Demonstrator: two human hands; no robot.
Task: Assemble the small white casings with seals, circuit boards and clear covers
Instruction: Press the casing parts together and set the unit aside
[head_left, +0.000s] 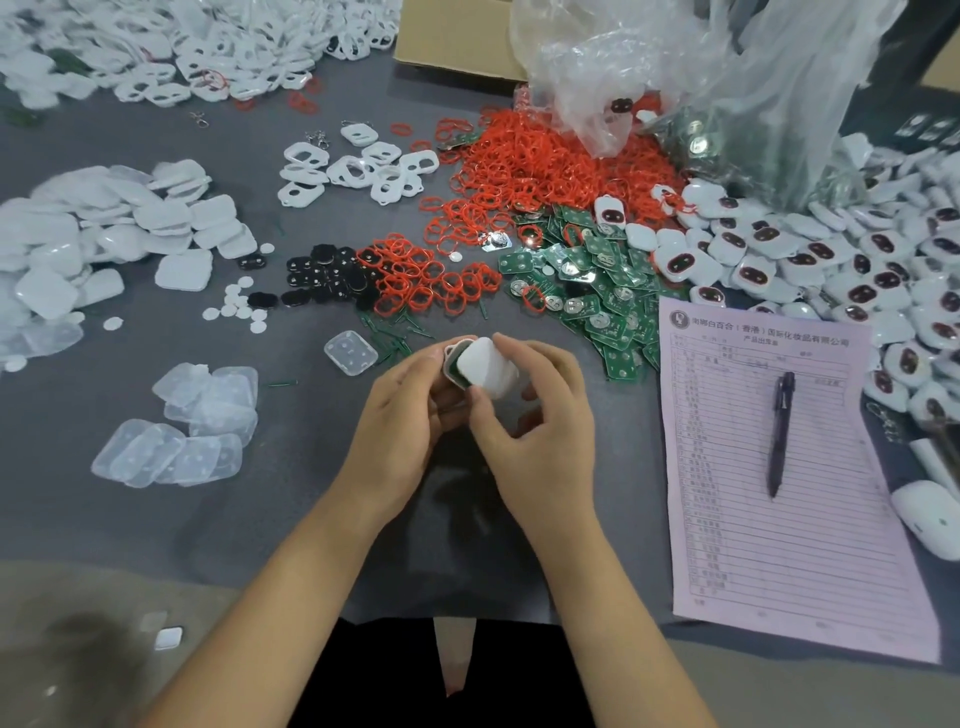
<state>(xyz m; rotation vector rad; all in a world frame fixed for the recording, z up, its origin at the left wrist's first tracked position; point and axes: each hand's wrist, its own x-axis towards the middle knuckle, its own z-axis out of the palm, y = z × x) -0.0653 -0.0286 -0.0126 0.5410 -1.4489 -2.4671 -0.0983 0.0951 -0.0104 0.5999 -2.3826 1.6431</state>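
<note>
— While both hands meet over the grey table (130, 519), what are they holding?
— A small white casing (485, 368), raised just above the table near its front edge. The left hand (405, 421) curls round its left side and the right hand (535, 410) pinches it from the right, thumb across the near face, forefinger over the top. A dark green edge shows between the two white halves, and the halves are not flush.
— And the parts?
— Red seals (524, 156) are heaped behind the hands, spilling toward a clear plastic bag (675, 67). Green circuit boards (597, 291) lie just right of them, reaching nearly to the right hand. Clear covers (192, 431) sit in a loose stack to the left, one lone cover (350, 352) just beside the left hand. Black pads (322, 275) lie beyond it, touching the seals.
— Anything finished?
— Closed white units with dark windows (831, 260) pile up at the right. A pink form (789, 519) lies in front of them with a pen (779, 431) on it.
</note>
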